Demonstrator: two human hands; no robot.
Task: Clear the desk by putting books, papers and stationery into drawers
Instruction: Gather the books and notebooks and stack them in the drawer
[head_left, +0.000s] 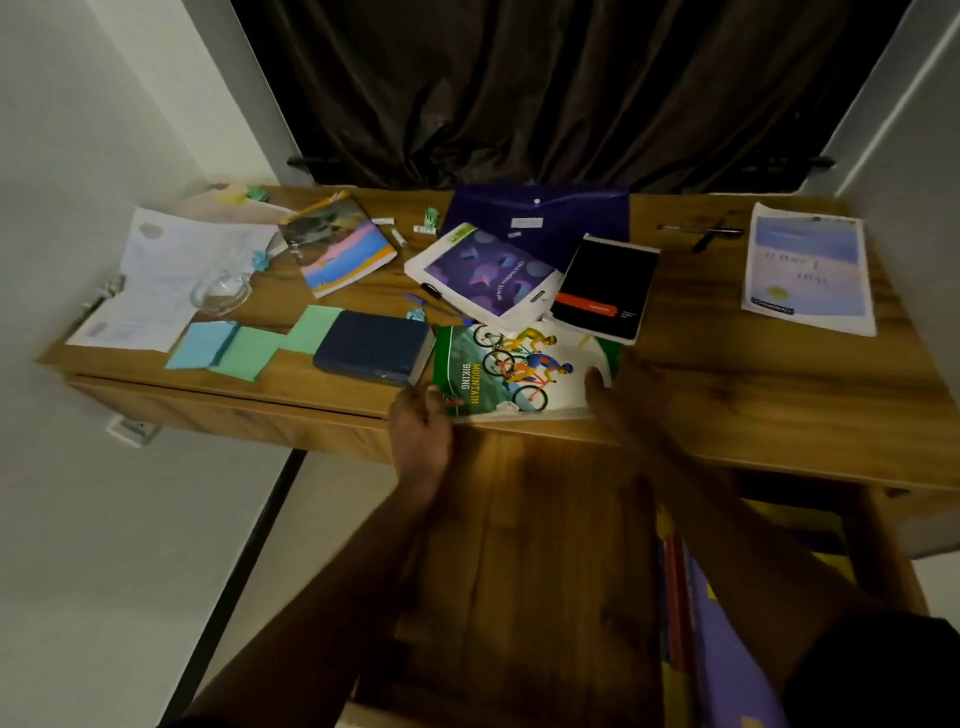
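**Edges and clearance.** The mountain biking book (524, 371) lies at the near edge of the counter (753, 384), with its near side along that edge. A navy book (374, 345) sits just beside its left side. A purple book (483, 273) and a black notebook (605, 286) overlap its far side. To the right of it, open wood runs along the near edge. A pale booklet (810, 267) lies well apart, near the far right corner. Below the near edge, on my right, a drawer (878, 551) stands open with coloured covers (727, 649) inside.

**Hand pose.** My left hand (421, 436) is at the book's near left corner. The thumb is on the cover and the fingers are curled at the edge, gripping it. My right hand (618, 395) is blurred. It holds the near right corner with the thumb on the cover, and its other fingers are hidden. Both forearms reach forward over the counter's edge.
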